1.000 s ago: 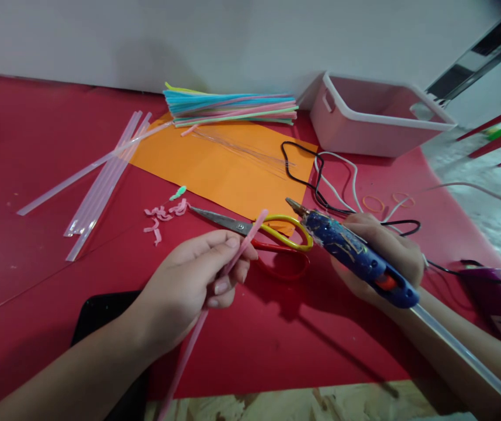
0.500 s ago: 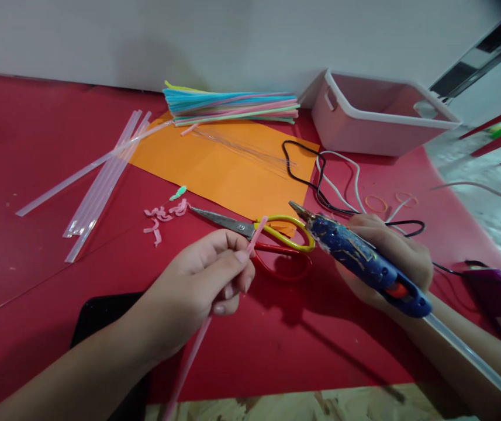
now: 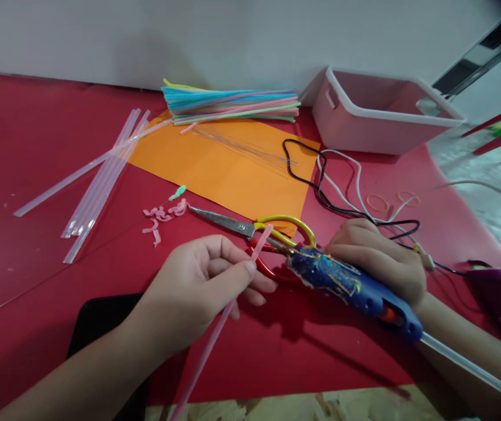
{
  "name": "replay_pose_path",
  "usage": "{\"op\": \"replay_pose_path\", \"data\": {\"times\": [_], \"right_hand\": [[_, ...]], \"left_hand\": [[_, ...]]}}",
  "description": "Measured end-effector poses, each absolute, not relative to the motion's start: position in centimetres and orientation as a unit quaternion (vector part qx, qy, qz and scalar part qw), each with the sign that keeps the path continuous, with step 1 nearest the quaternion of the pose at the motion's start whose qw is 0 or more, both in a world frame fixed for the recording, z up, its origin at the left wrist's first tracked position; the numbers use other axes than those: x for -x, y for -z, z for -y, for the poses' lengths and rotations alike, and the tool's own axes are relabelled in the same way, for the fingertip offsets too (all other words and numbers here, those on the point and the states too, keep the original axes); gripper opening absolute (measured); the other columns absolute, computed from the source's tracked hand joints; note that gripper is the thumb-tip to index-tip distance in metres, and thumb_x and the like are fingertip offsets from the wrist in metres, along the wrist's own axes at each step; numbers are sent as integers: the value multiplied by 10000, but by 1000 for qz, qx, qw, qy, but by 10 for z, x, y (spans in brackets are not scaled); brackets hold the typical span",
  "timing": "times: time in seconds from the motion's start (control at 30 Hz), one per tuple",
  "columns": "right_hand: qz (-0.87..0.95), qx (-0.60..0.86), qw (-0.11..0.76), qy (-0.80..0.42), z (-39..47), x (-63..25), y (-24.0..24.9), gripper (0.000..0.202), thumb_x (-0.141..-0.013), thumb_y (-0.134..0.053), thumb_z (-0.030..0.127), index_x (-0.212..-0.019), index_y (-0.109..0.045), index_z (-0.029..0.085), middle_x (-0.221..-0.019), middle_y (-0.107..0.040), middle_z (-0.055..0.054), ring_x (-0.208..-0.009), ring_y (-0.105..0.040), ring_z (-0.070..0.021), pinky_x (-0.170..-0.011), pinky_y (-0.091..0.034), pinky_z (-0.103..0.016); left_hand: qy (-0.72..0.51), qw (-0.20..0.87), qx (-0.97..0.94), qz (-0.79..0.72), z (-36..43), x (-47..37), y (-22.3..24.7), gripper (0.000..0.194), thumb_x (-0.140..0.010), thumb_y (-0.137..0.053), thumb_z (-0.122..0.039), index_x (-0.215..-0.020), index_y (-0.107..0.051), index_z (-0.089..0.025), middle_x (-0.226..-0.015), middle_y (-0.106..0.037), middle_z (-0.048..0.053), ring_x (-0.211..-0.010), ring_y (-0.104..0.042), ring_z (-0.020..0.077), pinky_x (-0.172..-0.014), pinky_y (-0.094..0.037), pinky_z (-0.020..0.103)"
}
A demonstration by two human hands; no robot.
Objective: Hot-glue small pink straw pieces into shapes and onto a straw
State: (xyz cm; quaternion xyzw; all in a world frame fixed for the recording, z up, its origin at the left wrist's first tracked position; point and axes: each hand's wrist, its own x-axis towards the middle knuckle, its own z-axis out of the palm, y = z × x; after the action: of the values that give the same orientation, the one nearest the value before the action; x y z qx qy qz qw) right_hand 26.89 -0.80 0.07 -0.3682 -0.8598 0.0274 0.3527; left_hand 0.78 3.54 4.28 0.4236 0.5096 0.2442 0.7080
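Between thumb and fingers, my left hand [image 3: 215, 278] pinches a pink pipe cleaner [image 3: 211, 345] near its top end; the rest slants down toward me. My right hand [image 3: 379, 260] is wrapped round a blue hot glue gun [image 3: 342, 286], with a clear glue stick [image 3: 469, 365] coming out of its back. The gun's nozzle points left, close to the pipe cleaner's upper end; whether they touch I cannot tell. Beneath and behind both lie scissors [image 3: 228, 222] with one yellow and one red handle. Small curled pink pieces [image 3: 158, 216] and a green piece [image 3: 178, 193] sit by the blade tip.
An orange sheet [image 3: 232, 169] lies under thin clear strands. Behind it is a bundle of coloured pipe cleaners [image 3: 232, 105]. Glue sticks [image 3: 103, 181] are at left, a pink bin [image 3: 364, 128] at back right. Cords [image 3: 320, 181], rubber bands [image 3: 377, 203] and a black object [image 3: 101, 321] lie around.
My right hand has brought the glue gun left and down, its nozzle now near the pipe cleaner. My left hand's lower fingers have spread a little, with the pipe cleaner still pinched.
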Motion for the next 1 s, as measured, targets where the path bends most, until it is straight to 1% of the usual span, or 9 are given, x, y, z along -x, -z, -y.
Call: {"op": "replay_pose_path", "data": {"times": [0.1, 0.2, 0.37, 0.53, 0.6, 0.7, 0.8, 0.9, 1.0], "right_hand": [[881, 352, 315, -24, 7, -269, -2, 218, -923, -585, 181, -1135, -631, 159, -797, -670, -60, -711, -637, -188, -707, -516, -396], [879, 355, 319, -14, 8, -268, -1, 222, -912, -590, 157, -1129, -636, 144, -817, -666, -67, -724, -640, -191, -728, -516, -407], [886, 355, 300, -6, 9, -268, -2, 190, -948, -542, 169, -1120, -612, 132, -809, -653, -79, -720, -625, -192, -722, -502, -404], [887, 355, 294, -23, 12, -268, -6, 172, -961, -531, 185, -1119, -583, 144, -799, -651, -78, -716, -616, -196, -689, -525, -390], [881, 365, 300, -25, 14, -267, -6, 155, -965, -532, 185, -1106, -589, 155, -815, -635, -76, -740, -615, -195, -690, -544, -375], [855, 405, 324, 10, 19, -264, -2, 121, -961, -553, 176, -1059, -625, 172, -895, -616, -88, -823, -624, -193, -708, -560, -333], [848, 420, 323, 22, 22, -263, 2, 100, -948, -571, 168, -1013, -646, 168, -941, -619, -88, -859, -634, -191, -732, -566, -312], [849, 427, 310, 5, 23, -264, 3, 118, -977, -529, 200, -1009, -640, 175, -947, -613, -78, -870, -636, -184, -748, -565, -297], [851, 424, 311, 0, 21, -263, 2, 150, -1008, -476, 215, -1025, -622, 181, -943, -599, -79, -868, -623, -172, -751, -557, -283]], "left_hand": [[-257, 670, -455, -527, -32, -8, -45, 162, -779, -701, -110, -676, -601, -186, -604, -762, 12, -514, -681, 127, -483, -478, 192], [-265, 652, -470, -533, -30, -7, -45, 158, -776, -718, -136, -676, -610, -194, -578, -746, -3, -510, -677, 130, -493, -488, 202], [-275, 629, -483, -543, -28, -7, -45, 153, -775, -715, -147, -672, -613, -194, -627, -773, 8, -582, -714, 136, -537, -502, 198], [-272, 577, -534, -555, -24, -8, -46, 154, -779, -724, -207, -674, -612, -198, -654, -787, 14, -600, -729, 154, -548, -505, 215], [-277, 551, -552, -561, -23, -8, -45, 170, -793, -715, -207, -669, -599, -203, -634, -776, 2, -586, -723, 147, -542, -500, 207], [-285, 501, -595, -560, -23, -7, -41, 188, -806, -698, -202, -665, -574, -214, -615, -762, -17, -540, -692, 126, -525, -485, 195], [-272, 463, -654, -533, -26, -3, -35, 189, -801, -685, -226, -661, -558, -222, -601, -752, -20, -490, -664, 123, -490, -474, 199], [-272, 452, -678, -512, -27, 0, -30, 180, -802, -674, -245, -666, -558, -225, -599, -753, -26, -456, -646, 120, -463, -464, 199], [-279, 452, -664, -526, -26, 0, -29, 164, -804, -672, -246, -673, -578, -221, -601, -757, -32, -481, -658, 122, -485, -474, 197]]}}
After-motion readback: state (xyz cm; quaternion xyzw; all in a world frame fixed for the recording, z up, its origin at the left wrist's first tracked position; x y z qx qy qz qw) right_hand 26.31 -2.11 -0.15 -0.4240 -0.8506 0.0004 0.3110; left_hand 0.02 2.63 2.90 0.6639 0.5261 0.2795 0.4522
